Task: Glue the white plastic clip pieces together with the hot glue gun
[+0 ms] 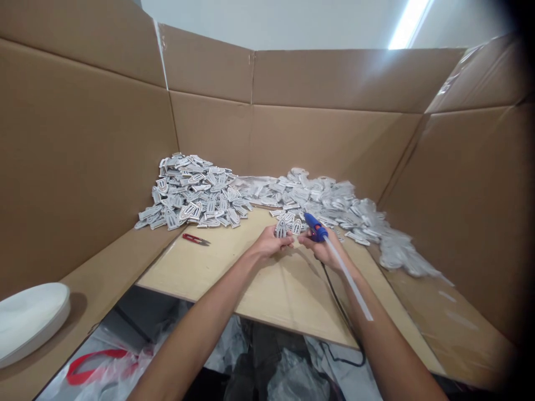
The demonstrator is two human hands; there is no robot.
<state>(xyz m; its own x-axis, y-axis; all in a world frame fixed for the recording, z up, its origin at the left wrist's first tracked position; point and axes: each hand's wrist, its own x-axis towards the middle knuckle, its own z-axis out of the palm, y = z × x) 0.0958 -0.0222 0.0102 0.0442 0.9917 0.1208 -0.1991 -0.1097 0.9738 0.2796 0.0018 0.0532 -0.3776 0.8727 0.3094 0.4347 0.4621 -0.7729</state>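
Observation:
Near the middle of the wooden board (200, 267), my left hand (271, 243) is closed on a small grey slotted piece (281, 229). My right hand (321, 245) is closed round a blue glue gun (315, 226), whose long whitish stick (350, 278) extends back over my forearm. Another slotted piece (296, 226) stands between the hands, close to the right fingertips; whether they touch it I cannot tell. A large pile of grey pieces (200, 192) lies at the back left, and pieces in clear plastic (321, 195) lie at the back right.
Red-handled snips (196, 239) lie on the board's left part. A white bowl (33, 320) sits at the far left. Cardboard walls (334, 133) surround the board. A black cable (340, 306) hangs over the front edge, above plastic bags (295, 379).

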